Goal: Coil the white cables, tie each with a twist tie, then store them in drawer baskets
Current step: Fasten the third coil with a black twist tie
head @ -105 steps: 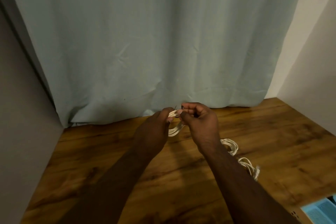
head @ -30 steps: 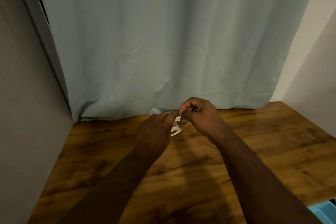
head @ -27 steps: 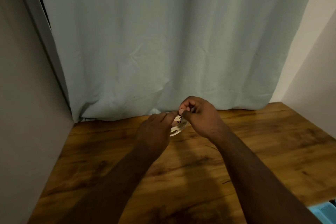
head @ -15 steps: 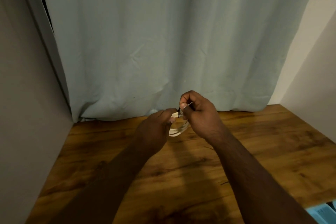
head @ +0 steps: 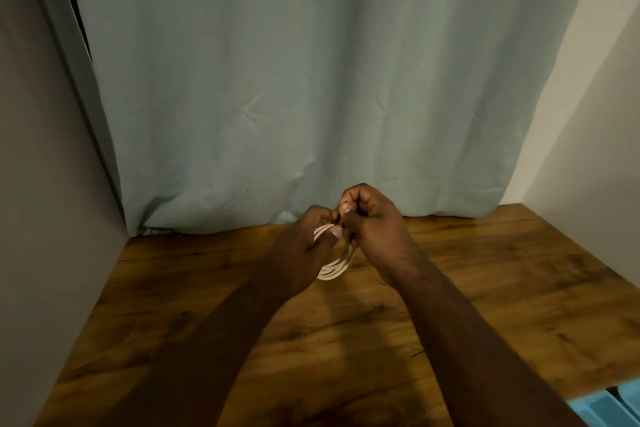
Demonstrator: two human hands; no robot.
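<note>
The right hand (head: 372, 225) has shifted over the last moments: earlier its fingertips pinched the dark tie a little above the coil (head: 334, 262), and now they sit curled tight against the left thumb, working at the top of the loops. The tie itself is too small and hidden between the fingers to make out here. That reads as the twisting step nearing its end, so this coil looks close to being bound, though not yet ready for a basket.

The left hand (head: 304, 246) grips the coil at its upper edge, thumb pressed over the strands, fingers curled round behind. The right hand's grip is closed to a fine pinch, presumably on the tie ends. The coil hangs below and between both hands, held above the table (head: 502, 288), not resting on it. A blue basket (head: 595, 407) shows at the lower right corner, well apart from the hands.
</note>
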